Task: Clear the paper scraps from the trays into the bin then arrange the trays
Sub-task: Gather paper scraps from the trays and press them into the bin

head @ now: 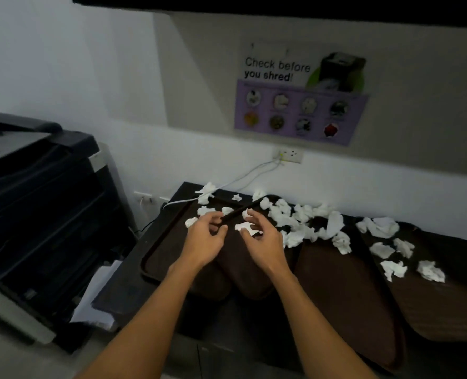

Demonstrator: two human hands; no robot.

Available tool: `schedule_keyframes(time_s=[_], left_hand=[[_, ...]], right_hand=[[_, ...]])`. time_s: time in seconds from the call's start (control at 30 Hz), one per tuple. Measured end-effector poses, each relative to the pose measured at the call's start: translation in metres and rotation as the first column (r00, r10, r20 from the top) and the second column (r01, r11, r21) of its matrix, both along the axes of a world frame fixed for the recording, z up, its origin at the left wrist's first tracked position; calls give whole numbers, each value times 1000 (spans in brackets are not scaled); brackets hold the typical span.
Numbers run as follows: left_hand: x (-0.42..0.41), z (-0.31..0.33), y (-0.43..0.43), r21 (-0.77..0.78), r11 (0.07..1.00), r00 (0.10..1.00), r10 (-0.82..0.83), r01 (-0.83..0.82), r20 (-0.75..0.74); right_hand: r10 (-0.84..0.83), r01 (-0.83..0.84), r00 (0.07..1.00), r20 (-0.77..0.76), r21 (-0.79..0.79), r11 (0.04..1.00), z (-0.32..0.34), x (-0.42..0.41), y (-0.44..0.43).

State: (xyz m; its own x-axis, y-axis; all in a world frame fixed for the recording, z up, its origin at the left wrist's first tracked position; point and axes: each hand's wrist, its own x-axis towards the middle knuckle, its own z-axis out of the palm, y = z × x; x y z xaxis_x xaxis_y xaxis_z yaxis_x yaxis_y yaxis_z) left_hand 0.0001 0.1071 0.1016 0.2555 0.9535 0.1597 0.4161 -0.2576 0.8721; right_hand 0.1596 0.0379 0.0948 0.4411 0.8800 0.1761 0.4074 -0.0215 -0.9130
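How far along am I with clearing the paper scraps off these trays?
Barely started. Done: nothing visible; no tray looks cleared and no bin is in view. In hand: your right hand holds a white scrap, with the left hand beside it. Left: the heap of scraps along the back, the loose scraps on the right tray, then arranging the trays.

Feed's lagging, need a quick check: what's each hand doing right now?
Left hand: fingers curled, contents cannot be told.
Right hand: pinching a paper scrap.
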Motion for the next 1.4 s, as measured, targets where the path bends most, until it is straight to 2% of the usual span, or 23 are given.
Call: schedule_keyframes(time_s=[0.3, 0.43, 0.57, 0.8, 1.07, 1.17, 1.4], left_hand=[[122, -28, 28, -98, 987, 988, -138, 131, -72], [158, -63, 33, -192, 965, 953, -220, 181, -209], [179, -86, 37, -257, 938, 866, -318, 231, -385], [201, -110, 40, -122, 955, 780, -293, 272, -553], [188, -120, 37, -113, 989, 919, -127, 91, -374], [177, -114, 42, -170, 985, 931, -86, 26, -355], [145, -92, 46, -178, 983, 961, 4, -55, -277]], right_hand=[[-109, 109, 994, 7, -78, 991, -21, 125, 4], [-120, 119, 993, -6, -107, 987, -39, 160, 2], [-123, 123, 992, 2, -129, 984, -56, 184, -1], [-131, 129, 991, -4, -165, 978, -71, 208, 0], [-122, 120, 992, -4, -164, 979, -78, 207, 6], [-123, 121, 992, 1, -159, 980, -79, 204, 10], [-109, 116, 993, 53, -164, 980, -90, 190, 25]])
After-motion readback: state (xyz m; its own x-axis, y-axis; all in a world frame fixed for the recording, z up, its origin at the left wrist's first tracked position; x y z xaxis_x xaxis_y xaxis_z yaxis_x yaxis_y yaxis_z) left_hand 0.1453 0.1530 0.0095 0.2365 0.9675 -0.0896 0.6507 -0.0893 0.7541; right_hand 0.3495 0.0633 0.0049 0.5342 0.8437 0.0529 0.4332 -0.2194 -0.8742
